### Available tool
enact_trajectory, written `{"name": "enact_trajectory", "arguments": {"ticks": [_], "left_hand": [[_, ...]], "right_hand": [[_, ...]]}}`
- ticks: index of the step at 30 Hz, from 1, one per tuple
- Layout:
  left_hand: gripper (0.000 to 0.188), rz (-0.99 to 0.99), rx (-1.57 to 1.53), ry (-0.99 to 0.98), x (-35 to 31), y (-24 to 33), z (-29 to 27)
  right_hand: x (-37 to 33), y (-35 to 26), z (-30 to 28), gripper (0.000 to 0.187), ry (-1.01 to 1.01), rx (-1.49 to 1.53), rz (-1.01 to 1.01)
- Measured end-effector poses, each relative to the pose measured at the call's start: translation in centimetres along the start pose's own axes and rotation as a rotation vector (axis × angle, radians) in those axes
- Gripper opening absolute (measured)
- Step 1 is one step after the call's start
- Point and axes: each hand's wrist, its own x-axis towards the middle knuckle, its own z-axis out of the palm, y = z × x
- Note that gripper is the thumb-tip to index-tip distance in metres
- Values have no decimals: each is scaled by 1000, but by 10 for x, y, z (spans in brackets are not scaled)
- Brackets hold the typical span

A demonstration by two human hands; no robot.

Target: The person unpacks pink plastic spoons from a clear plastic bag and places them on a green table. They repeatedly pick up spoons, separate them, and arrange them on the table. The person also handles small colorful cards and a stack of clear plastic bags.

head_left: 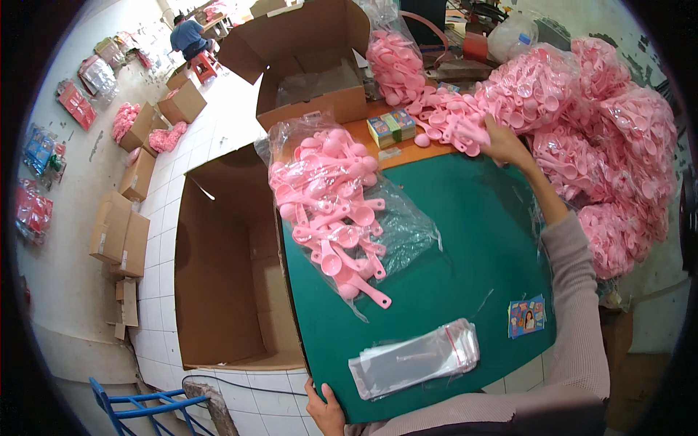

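Observation:
Pink plastic scoop spoons (458, 123) lie in a loose heap at the far right of the table. My right hand (507, 144) is at the heap's right side, its fingers closed around some of them. At the near left corner of the green tabletop (465, 225), my left hand (326, 411) rests on the edge, thumb and finger apart, with nothing in it. More pink spoons spill from a clear plastic bag (411, 225) at the table's left. Nearer me lie a stack of clear plastic sleeves (414, 360) and a few small printed cards (526, 317).
A banded card stack (391, 128) sits at the back beside an open carton (313, 109). Big bags of pink spoons (582, 138) pile up at right. A deep cardboard box (229, 291) stands left of the table, near a blue metal frame (145, 407). Another person (187, 38) sits far back.

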Motion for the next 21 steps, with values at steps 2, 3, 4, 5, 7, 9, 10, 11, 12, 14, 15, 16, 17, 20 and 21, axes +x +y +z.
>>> {"name": "enact_trajectory", "arguments": {"ticks": [2, 3, 4, 5, 7, 9, 10, 11, 12, 14, 15, 16, 17, 20, 21], "left_hand": [[44, -123, -31, -76, 0, 14, -4], [44, -187, -47, -105, 1, 18, -4], [38, -74, 45, -74, 0, 7, -2], [39, -109, 66, -64, 0, 9, -3], [40, -170, 110, -65, -2, 23, -6], [42, -132, 69, -42, -5, 22, -9], [42, -93, 40, -47, -2, 20, -6], [43, -99, 51, -33, -2, 16, -3], [44, -119, 70, -8, -7, 11, -3], [45, -153, 99, -4, -8, 8, -4], [45, -168, 109, -25, -6, 8, -3], [45, -181, 120, -45, -5, 7, -4], [45, -179, 100, -44, -5, 10, -3], [46, -186, 74, -53, -5, 14, -4], [46, -202, 87, -69, -4, 11, -3]], "right_hand": [[57, 38, -5, 62, -14, -63, -58], [89, 53, -4, 68, -45, -179, -74], [113, 57, 1, 74, -79, -291, -97], [132, 49, 10, 77, -54, -351, -95], [164, 29, 21, 83, -5, -479, -64], [174, 5, 37, 80, -23, -295, -100], [184, 12, 44, 81, -34, -346, -33], [192, 14, 59, 81, -61, -383, 21], [167, -21, 52, 80, -82, -309, 31], [176, -20, 58, 79, -132, -281, 11], [174, -13, 55, 78, -155, -278, 16], [169, -7, 56, 77, -144, -283, 3], [159, -10, 55, 77, -140, -294, -13], [130, -18, 55, 74, -85, -340, -69], [122, -19, 55, 73, -60, -356, -90]]}}
